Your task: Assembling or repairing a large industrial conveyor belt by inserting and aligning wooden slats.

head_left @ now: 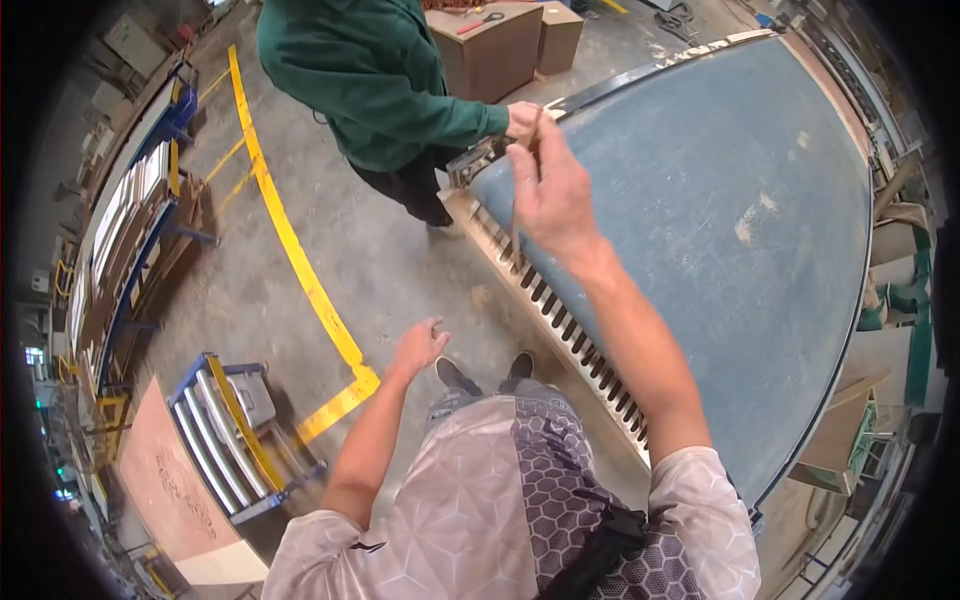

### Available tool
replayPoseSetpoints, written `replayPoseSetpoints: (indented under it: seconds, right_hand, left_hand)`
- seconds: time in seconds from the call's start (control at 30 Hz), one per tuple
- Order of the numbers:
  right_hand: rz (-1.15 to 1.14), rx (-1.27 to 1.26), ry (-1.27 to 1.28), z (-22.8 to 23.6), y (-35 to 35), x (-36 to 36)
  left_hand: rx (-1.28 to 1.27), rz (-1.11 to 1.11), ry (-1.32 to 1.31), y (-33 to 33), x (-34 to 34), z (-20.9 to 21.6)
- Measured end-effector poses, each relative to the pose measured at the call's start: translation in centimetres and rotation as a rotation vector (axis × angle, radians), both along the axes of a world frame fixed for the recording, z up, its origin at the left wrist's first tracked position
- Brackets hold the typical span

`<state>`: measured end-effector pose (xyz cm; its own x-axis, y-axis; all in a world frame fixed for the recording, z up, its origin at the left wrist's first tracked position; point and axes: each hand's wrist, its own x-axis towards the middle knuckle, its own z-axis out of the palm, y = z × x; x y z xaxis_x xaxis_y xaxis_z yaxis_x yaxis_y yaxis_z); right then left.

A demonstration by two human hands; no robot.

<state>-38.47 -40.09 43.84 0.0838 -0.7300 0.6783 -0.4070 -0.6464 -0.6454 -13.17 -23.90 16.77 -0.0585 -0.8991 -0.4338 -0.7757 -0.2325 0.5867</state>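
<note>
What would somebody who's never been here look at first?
Probably the big, scuffed blue-grey flat surface filling the right side. Next, the bright yellow painted line across the grey floor, left of centre. Then, up top, a person in a dark green long-sleeved top, near the wearer's bare right hand.

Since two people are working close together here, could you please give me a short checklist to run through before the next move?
1. Left hand free: ok, nothing visible in it.
2. Right hand well apart from the co-worker's hand: not ok, they are close together.
3. Right hand's grip on the thin brown strip beside it: cannot tell.
4. Blue-grey surface unmarked: not ok, pale patches show.
5. Shoes off the yellow line: ok.
</note>
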Motion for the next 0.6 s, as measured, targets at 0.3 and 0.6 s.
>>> replayPoseSetpoints:
  seconds: [0.3, 0.6]
  right_hand:
    - [0.047, 0.027, 0.005, 1.1, 3.6, -1.3]
    - [0.212, -0.041, 0.098, 0.5, 4.0, 0.2]
  left_hand:
    - [0.316, -0.072, -0.204, 7.8, 5.2, -5.4]
    - [0.343, 0.026, -0.180, 11.0, 8.5, -9.3]
